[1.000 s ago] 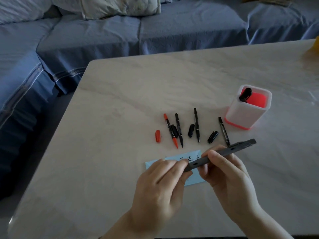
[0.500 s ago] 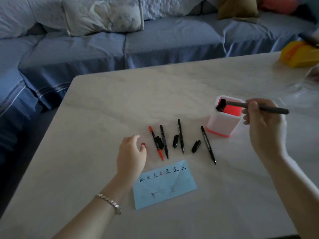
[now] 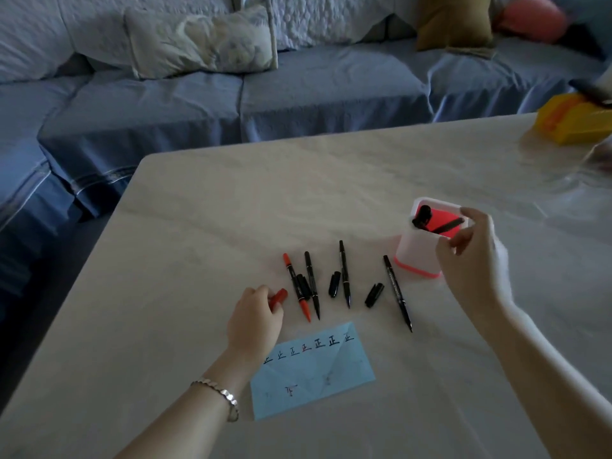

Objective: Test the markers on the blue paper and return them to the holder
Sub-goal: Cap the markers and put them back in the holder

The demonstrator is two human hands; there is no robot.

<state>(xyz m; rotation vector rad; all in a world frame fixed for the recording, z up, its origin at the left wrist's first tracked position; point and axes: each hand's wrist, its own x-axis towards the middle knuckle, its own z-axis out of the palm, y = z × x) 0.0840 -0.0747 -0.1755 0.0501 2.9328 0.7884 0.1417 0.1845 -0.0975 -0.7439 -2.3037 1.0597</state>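
Observation:
The white holder (image 3: 418,256) with a red inside stands right of centre and contains a grey marker (image 3: 445,225) and a black one. My right hand (image 3: 473,256) hovers at its right rim, fingers loosely spread, holding nothing. My left hand (image 3: 255,318) pinches the red cap (image 3: 278,298) on the table. An uncapped red marker (image 3: 296,288) and three uncapped black markers (image 3: 344,274) lie in a row with black caps (image 3: 375,294) among them. The blue paper (image 3: 314,369), bearing a row of written marks, lies in front.
A marble-look table (image 3: 198,226) carries everything. A yellow object (image 3: 576,122) and a clear item sit at its far right. A blue sofa (image 3: 231,104) with cushions runs behind the table and along the left.
My right hand has dropped the grey marker into the holder and let go. My left hand has closed its fingers on the red cap.

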